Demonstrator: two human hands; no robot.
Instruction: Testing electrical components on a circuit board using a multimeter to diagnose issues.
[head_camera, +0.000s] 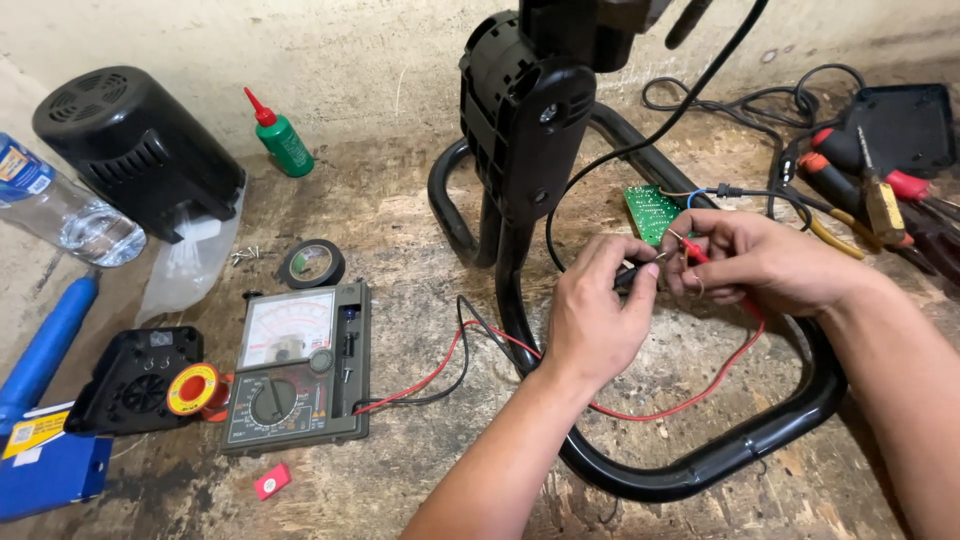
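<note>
Left hand (590, 325): pinched on black probe (632, 276).
Right hand (765, 262): pinched on red probe (700, 253), at circuit board (652, 210).
Progress: probes applied; analog multimeter (297, 365) at 9 o'clock, reading illegible.

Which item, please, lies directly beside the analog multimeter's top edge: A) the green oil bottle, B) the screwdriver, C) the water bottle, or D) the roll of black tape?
D: the tape roll lies just above the multimeter, while the green bottle stands farther back by the wall.

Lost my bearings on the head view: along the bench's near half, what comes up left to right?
Blue box → solder reel → analog multimeter → left hand holding the black probe → right hand holding the red probe.
</note>
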